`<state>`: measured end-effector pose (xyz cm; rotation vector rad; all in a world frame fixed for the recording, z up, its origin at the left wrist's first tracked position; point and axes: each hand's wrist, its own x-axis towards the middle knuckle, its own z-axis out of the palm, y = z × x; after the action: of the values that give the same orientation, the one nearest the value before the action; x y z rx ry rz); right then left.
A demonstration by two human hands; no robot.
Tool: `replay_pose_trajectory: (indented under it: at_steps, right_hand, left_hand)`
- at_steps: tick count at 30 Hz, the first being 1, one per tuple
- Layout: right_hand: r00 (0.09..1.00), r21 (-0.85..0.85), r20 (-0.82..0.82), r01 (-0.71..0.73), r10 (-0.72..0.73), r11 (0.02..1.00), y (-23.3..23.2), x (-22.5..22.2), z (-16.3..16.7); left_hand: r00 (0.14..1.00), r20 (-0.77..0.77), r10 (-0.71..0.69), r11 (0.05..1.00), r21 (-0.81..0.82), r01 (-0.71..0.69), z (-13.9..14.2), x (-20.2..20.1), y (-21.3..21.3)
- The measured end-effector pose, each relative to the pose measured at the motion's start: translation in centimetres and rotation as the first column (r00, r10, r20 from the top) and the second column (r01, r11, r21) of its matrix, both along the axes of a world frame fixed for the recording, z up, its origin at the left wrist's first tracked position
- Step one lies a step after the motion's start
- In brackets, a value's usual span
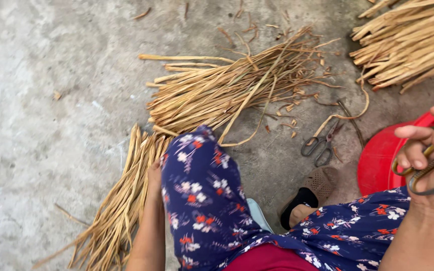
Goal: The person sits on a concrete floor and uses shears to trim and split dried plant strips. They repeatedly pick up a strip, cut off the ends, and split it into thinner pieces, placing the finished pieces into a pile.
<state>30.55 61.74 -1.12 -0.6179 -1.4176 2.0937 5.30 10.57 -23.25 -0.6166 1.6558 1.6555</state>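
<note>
The right hand is raised at the right edge of the view, above a red plastic basin, with thumb and fingers hooked through the loops of a pair of scissors; the fingers curl around the handles and the blades run out of view, so whether they are apart or together cannot be told. The left hand reaches down on the other side of the bent knee and is mostly hidden behind the blue floral trousers; it touches the bundle of dried straw-coloured plant strips lying on the concrete floor toward the lower left, but whether its fingers are spread or gripping the strips cannot be told. A second bundle of the same dried strips lies on the floor just beyond the knee, near the middle of the view, its far ends frayed and scattered with short offcuts. A third, thicker pile of strips sits in the upper right corner. Between the middle bundle and the red basin a second pair of scissors rests on the floor with a curled strip beside it. Near them a foot in a brown perforated slipper stands on the floor, just beside the basin.
</note>
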Motion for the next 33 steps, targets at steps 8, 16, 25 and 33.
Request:
replay_pose_trajectory:
  at_steps: [8,16,25,33]
  right_hand:
    - [0.987,0.105,0.123,0.087,-0.099,0.991,-4.7,-2.3,3.9]
    - [0.965,0.101,0.18,0.174,-0.19,0.98,-7.3,-3.1,4.7]
    - [0.971,0.093,0.173,0.149,-0.163,0.984,-8.0,-3.3,4.4]
    - [0.985,0.102,0.106,0.124,-0.135,0.987,-8.5,-2.3,6.9]
  left_hand:
    - [0.251,-0.448,-0.858,0.514,-0.737,0.438,0.4,-5.3,14.8]
    - [-0.06,0.261,-0.964,-0.263,-0.884,0.386,1.0,-3.4,21.3]
    - [-0.006,-0.048,-0.999,0.047,-0.989,0.141,-1.8,-6.9,18.1]
    - [0.43,-0.421,-0.799,0.59,-0.413,0.694,5.3,-12.6,19.5]
